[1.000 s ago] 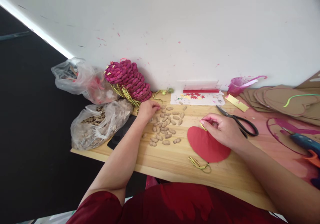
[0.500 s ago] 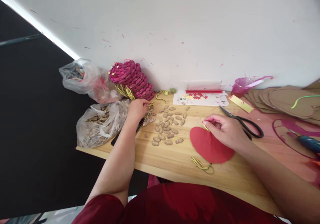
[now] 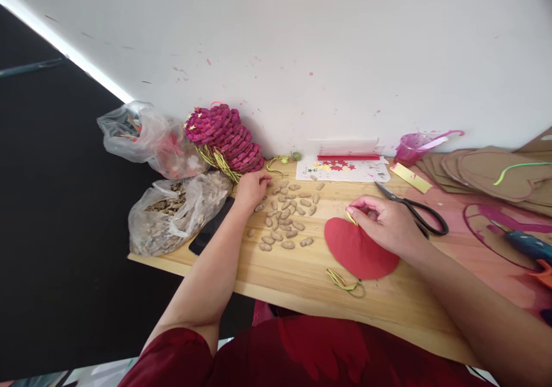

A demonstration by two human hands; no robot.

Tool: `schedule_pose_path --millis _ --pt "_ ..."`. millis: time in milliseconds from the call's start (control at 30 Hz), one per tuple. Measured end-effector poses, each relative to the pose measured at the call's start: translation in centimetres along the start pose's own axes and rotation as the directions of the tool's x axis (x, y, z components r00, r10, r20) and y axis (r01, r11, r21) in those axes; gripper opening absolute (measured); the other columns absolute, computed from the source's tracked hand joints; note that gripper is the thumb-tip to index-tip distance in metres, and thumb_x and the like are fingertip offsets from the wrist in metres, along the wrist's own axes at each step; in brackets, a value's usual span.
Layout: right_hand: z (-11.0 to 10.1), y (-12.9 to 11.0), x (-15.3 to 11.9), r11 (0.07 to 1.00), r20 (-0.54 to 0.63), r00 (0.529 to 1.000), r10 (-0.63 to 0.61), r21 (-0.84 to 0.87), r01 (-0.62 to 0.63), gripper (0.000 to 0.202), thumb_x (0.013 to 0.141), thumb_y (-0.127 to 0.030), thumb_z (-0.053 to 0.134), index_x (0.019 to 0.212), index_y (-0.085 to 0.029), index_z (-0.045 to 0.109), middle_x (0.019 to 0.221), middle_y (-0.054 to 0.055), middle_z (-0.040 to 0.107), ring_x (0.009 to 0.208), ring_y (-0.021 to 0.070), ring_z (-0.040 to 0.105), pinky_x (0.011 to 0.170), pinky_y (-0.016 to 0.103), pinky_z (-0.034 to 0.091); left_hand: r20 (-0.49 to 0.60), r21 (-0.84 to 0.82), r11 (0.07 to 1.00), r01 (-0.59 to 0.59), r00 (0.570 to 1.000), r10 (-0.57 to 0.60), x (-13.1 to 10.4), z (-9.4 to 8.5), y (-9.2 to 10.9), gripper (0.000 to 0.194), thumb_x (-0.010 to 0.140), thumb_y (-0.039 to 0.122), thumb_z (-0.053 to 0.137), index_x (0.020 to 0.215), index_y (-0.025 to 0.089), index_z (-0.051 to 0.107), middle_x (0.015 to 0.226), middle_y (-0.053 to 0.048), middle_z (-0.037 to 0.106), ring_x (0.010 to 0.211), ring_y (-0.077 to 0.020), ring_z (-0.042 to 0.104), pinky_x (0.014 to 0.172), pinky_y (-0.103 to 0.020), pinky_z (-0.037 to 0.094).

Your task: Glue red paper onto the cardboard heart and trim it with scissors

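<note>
A: What can't be made out near the right hand [image 3: 386, 226]?
B: Its fingers cover part of the red heart [image 3: 357, 252]. Far right of it, the glue gun [image 3: 530, 248] is cut off.

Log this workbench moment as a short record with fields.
left hand: left hand rests at the far-left edge of the scattered peanuts
right hand: right hand pinches a yellow strip over the red paper heart
beside right hand: black scissors
near edge: yellow cord loop
left side: bag of shells
surface: wooden table
</note>
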State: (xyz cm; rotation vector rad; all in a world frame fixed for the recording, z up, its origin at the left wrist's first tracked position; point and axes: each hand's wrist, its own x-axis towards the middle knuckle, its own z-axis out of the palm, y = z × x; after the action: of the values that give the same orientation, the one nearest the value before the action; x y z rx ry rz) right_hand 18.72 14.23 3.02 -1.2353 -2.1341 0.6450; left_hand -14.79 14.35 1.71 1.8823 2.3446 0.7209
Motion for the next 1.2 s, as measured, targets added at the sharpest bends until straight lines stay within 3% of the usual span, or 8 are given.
schedule_pose_path --millis 233,467,567,667,767,833,1000,1200 --pt "-0.1 -0.2 0.0 1.0 -0.004 1.0 -0.015 0.016 0.015 0.024 0.087 -0.042 0.058 0.08 -0.022 0.07 0.063 0.001 0.068 0.05 0.0154 0.054 0.054 0.029 0.039 -0.021 -0.081 0.997 0.012 1.0 -0.013 -0.2 0.2 -0.4 0.034 0.091 0.014 0.05 0.113 0.019 0.075 0.098 -0.006 0.079 0.094 -0.0194 0.073 0.09 -0.029 0.054" --pt "-0.1 -0.3 -0.1 1.0 0.003 1.0 -0.008 0.014 0.008 0.024 0.088 -0.041 0.057 0.08 -0.022 0.07 0.063 0.0 0.068 0.049 0.0147 0.054 0.054 0.029 0.039 0.022 -0.084 0.996 -0.044 0.999 0.046 -0.7 0.1 0.1 0.026 0.083 0.02 0.066 0.106 0.019 0.077 0.096 -0.007 0.079 0.088 -0.022 0.072 0.088 -0.033 0.054" --pt "-0.1 -0.1 0.0 1.0 0.003 1.0 -0.009 0.012 0.009 0.024 0.088 -0.041 0.057 0.081 -0.022 0.07 0.065 0.001 0.07 0.05 0.015 0.056 0.054 0.029 0.04 0.016 -0.048 0.996 -0.079 0.997 0.08 -0.8 -0.1 0.8 0.022 0.078 0.016 0.071 0.098 0.019 0.079 0.099 -0.008 0.078 0.099 -0.0256 0.069 0.097 -0.038 0.051" --pt "0.0 0.1 0.0 0.999 0.01 1.0 -0.017 0.036 0.016 0.024 0.088 -0.042 0.058 0.082 -0.022 0.07 0.067 0.001 0.071 0.051 0.0153 0.057 0.054 0.03 0.04 -0.098 -0.047 0.992 -0.119 0.989 0.114 -0.8 -1.2 1.1 0.021 0.085 0.014 0.063 0.098 0.02 0.078 0.104 -0.007 0.077 0.104 -0.0227 0.067 0.1 -0.036 0.048" --pt "0.1 0.4 0.1 0.999 0.0 1.0 -0.026 0.038 0.026 0.026 0.087 -0.045 0.058 0.081 -0.023 0.07 0.065 0.001 0.071 0.048 0.0156 0.056 0.051 0.03 0.04 -0.351 -0.107 0.986 -0.13 0.932 0.084 -0.8 -3.3 0.7 0.026 0.092 0.015 0.053 0.103 0.02 0.076 0.105 -0.006 0.076 0.101 -0.0179 0.068 0.097 -0.03 0.05" --pt "0.2 0.5 0.2 0.999 -0.003 1.0 -0.027 0.027 0.027 0.026 0.086 -0.046 0.058 0.081 -0.023 0.071 0.065 0.001 0.07 0.048 0.016 0.056 0.051 0.031 0.04 -0.428 -0.13 0.987 -0.094 0.903 0.03 -0.9 -4.4 0.1 0.026 0.092 0.015 0.053 0.103 0.02 0.076 0.106 -0.005 0.076 0.1 -0.0176 0.068 0.097 -0.03 0.05" --pt "0.2 0.6 0.1 0.999 0.0 0.999 -0.044 0.016 0.044 0.026 0.087 -0.045 0.058 0.081 -0.024 0.071 0.066 0.001 0.071 0.049 0.0162 0.056 0.051 0.031 0.041 -0.233 -0.06 0.998 -0.027 0.972 0.012 -1.2 -3.9 -0.8 0.028 0.09 0.011 0.053 0.106 0.017 0.075 0.109 -0.009 0.075 0.105 -0.0205 0.068 0.1 -0.033 0.05" --pt "0.1 0.1 0.0 1.0 0.009 1.0 -0.016 0.021 0.016 0.026 0.087 -0.045 0.058 0.081 -0.023 0.07 0.065 0.0 0.07 0.047 0.0153 0.054 0.05 0.03 0.04 -0.053 -0.026 0.987 -0.156 0.987 0.154 -0.1 -1.0 0.9 0.035 0.086 0.005 0.055 0.112 0.019 0.075 0.118 -0.009 0.073 0.113 -0.0223 0.064 0.106 -0.035 0.046"
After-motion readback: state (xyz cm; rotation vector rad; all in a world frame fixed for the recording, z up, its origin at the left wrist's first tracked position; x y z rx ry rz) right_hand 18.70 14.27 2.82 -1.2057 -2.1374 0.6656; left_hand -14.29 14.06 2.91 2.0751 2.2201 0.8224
